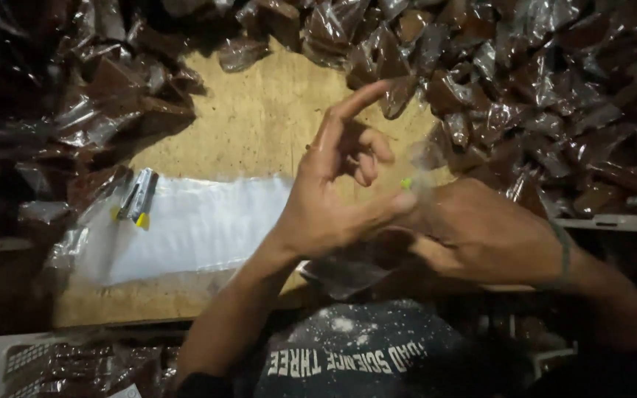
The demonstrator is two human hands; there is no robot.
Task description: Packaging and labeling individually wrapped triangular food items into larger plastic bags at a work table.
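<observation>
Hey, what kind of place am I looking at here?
Likely a small hand-packing workspace for food. Heaps of small clear bags of brown stuff ring a bare wooden board, a stack of empty clear bags lies flat on it, and the left hand and right hand meet over one bag.

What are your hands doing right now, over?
Left hand and right hand pinching a clear bag's neck by a small green band. Filled brown bags crowd around. Lighter lies apart, left.
</observation>
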